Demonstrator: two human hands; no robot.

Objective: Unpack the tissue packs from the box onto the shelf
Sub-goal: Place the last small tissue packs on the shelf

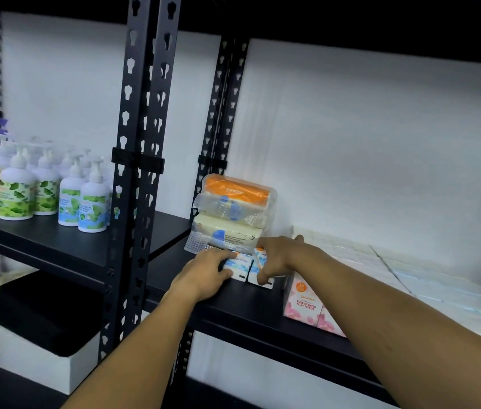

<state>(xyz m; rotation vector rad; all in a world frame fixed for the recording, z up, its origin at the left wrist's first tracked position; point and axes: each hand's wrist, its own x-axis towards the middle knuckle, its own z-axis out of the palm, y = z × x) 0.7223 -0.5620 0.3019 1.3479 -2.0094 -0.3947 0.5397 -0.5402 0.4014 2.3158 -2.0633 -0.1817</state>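
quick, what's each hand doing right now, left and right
Left hand: grips a blue-and-white tissue pack on the shelf.
Right hand: grips the neighbouring blue-and-white pack.

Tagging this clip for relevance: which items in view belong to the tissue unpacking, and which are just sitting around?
Part of the job:
- two small blue-and-white tissue packs, one under each hand
- left hand and right hand
- black shelf
- pink rose-scented tissue packs
- large stacked tissue packs behind

Just lying about:
- pump bottles on the neighbouring shelf
- black cushion below
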